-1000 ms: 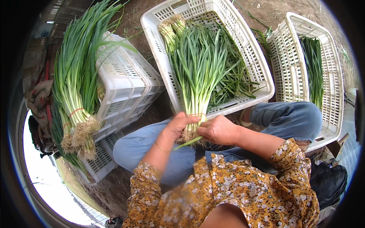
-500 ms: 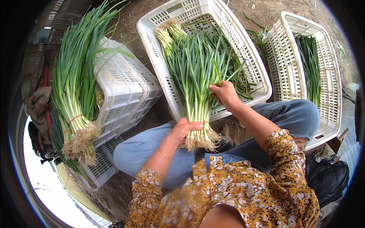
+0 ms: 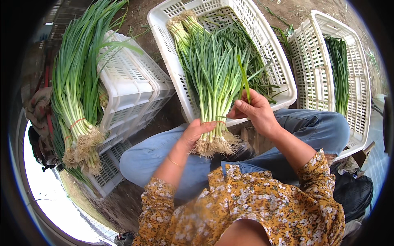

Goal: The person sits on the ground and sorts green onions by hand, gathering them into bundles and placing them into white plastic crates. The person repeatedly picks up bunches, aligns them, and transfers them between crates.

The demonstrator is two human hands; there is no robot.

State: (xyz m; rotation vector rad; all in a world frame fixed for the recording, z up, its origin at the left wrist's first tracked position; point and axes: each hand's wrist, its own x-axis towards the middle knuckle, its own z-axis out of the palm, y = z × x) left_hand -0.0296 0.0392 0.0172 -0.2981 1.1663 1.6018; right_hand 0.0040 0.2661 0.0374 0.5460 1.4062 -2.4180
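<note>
My left hand point(image 3: 198, 133) is wrapped round the lower stalks of a bunch of green garlic point(image 3: 219, 84), near the red tie and just above its pale, hairy roots. The leaves of the bunch fan away from me over the near rim of a white plastic crate point(image 3: 158, 41). To the right of the stalks, my right hand point(image 3: 256, 110) is closed on a loose green leaf point(image 3: 245, 78), which stands up out of the fingers, apart from the bunch. Inside the crate lie tied bunches point(image 3: 178, 35) with roots at the far left, and loose leaves point(image 3: 262, 78) along the right.
On my left, tied bunches point(image 3: 76, 102) rest against a white crate point(image 3: 123, 78) turned on its side. Another white crate point(image 3: 312, 69) at the right holds dark green leaves point(image 3: 338, 74). My jeans-clad knees point(image 3: 316, 127) flank the work. A black bag point(image 3: 353, 192) lies at lower right.
My right hand has drawn back from the bunch, toward me and to the right, with the loose leaf in its fingers. The left hand keeps its hold on the stalks.
</note>
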